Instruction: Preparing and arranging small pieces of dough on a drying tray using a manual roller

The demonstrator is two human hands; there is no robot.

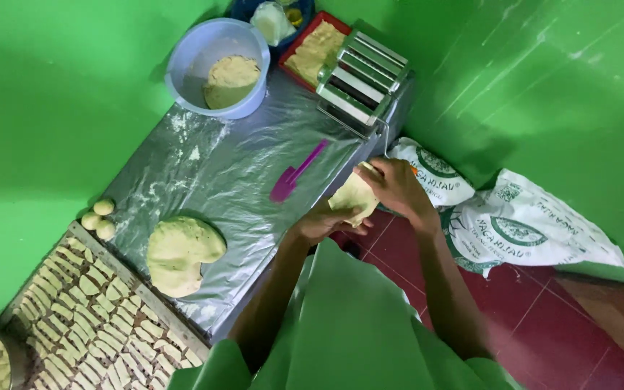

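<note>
Both my hands hold a flattened piece of pale yellow dough (352,196) at the table's right edge. My left hand (323,222) supports it from below and my right hand (397,186) grips it from above. Just beyond them stands a metal roller machine (362,76). A purple spatula (296,172) lies on the plastic-covered table (240,152) to the left of my hands. A large lump of dough (180,253) rests nearer the table's front.
A light blue bowl (193,50) with dough stands at the back. A red tray (317,45) of dough sits behind the machine. A wooden tray (88,318) holds several cut pieces, with three small dough balls (99,219) beside it. White sacks (521,224) lie on the red floor.
</note>
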